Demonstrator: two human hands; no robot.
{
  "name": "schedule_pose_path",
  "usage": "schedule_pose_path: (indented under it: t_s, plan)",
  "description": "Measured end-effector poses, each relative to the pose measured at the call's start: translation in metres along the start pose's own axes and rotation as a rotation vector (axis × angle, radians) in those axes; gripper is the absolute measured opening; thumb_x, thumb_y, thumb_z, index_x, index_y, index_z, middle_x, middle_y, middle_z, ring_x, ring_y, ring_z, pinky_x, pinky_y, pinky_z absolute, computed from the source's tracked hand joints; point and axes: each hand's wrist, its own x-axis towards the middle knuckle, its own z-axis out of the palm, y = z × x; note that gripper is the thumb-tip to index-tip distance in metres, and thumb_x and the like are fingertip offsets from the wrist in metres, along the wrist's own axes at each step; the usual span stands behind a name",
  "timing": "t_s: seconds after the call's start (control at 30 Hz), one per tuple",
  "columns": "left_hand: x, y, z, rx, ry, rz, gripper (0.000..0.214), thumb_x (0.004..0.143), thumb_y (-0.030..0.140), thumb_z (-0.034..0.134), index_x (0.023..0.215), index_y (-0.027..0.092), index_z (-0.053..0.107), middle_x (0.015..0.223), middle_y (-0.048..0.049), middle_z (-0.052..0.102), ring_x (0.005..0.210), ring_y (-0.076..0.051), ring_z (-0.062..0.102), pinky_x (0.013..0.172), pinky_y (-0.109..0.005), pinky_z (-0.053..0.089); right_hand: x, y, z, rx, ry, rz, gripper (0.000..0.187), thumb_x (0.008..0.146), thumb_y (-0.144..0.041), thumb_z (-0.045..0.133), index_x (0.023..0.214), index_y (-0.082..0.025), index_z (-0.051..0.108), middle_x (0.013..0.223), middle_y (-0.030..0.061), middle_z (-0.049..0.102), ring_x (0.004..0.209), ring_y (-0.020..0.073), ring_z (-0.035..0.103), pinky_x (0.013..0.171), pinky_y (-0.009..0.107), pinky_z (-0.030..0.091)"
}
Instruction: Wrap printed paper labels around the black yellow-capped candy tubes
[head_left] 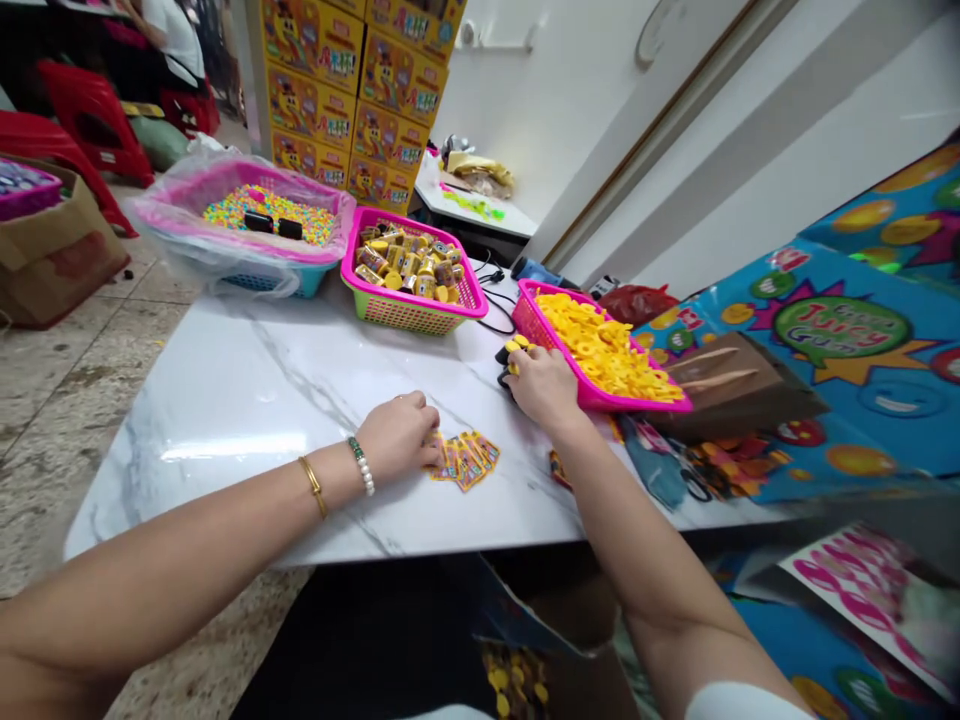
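My left hand (401,437) rests on the white marble table (247,400) with its fingers curled, touching a small fan of orange printed cards (465,460). My right hand (541,385) lies closed over a small black and yellow object (512,350) beside the near corner of a pink tray (600,398) heaped with yellow plastic rings (604,350). A pink and green basket (409,310) of small yellow-capped containers stands behind, at the table's middle back.
A plastic-lined basket of coloured candy beads (247,215) with two black items sits back left. Yellow cartons (352,90) are stacked behind. Colourful printed display boards (847,370) and a brown box (731,385) crowd the right. Red stools and a person are far left.
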Motion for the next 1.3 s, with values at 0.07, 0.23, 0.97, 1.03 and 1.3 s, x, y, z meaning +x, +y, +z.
schedule_pose_path:
  t_s: [0.07,0.23,0.97,1.03,1.3]
  plan:
    - [0.000,0.001,0.000,0.037,-0.045,-0.008,0.023,0.076,0.032,0.072,0.092,0.016,0.071,0.100,-0.0087,0.064,0.089,-0.021,0.061,0.075,-0.030,0.047,0.001,-0.001,0.001,0.014,0.013,-0.031,0.030,0.086,-0.027,0.057,0.112,-0.017,0.068,0.106,0.0128,0.068,0.099,0.0292,0.053,0.079,0.036,0.038]
    - [0.005,-0.006,-0.006,-0.079,-0.054,0.016,0.005,0.074,0.017,0.069,0.077,0.016,0.072,0.087,-0.0070,0.064,0.079,-0.018,0.060,0.072,-0.028,0.046,-0.004,-0.004,0.003,0.036,0.055,-0.148,0.028,0.088,-0.024,0.052,0.108,-0.018,0.070,0.109,0.0135,0.068,0.106,0.0323,0.050,0.086,0.042,0.037]
    - [0.013,-0.024,-0.020,-0.831,0.046,-0.169,0.022,0.074,0.019,0.068,0.096,0.016,0.071,0.061,0.0010,0.064,0.056,-0.012,0.054,0.056,-0.022,0.039,-0.003,-0.041,-0.010,0.521,0.090,-0.388,0.026,0.082,-0.023,0.065,0.107,-0.022,0.074,0.102,0.0086,0.062,0.088,0.0211,0.059,0.082,0.035,0.049]
    - [0.013,-0.025,-0.022,-0.847,0.096,-0.172,0.027,0.072,0.019,0.069,0.099,0.016,0.068,0.059,0.0027,0.063,0.056,-0.012,0.055,0.056,-0.023,0.040,-0.005,-0.047,-0.012,0.530,0.065,-0.373,0.031,0.082,-0.024,0.066,0.112,-0.020,0.073,0.101,0.0094,0.065,0.090,0.0226,0.061,0.083,0.036,0.049]
    - [0.008,-0.014,-0.027,-0.738,0.224,-0.099,0.026,0.076,0.016,0.064,0.101,0.020,0.060,0.063,0.0045,0.062,0.059,-0.012,0.056,0.062,-0.023,0.042,-0.046,-0.073,-0.050,1.062,0.005,-0.233,0.026,0.088,-0.041,0.057,0.087,-0.019,0.072,0.077,0.0034,0.070,0.065,0.0157,0.060,0.060,0.028,0.047]
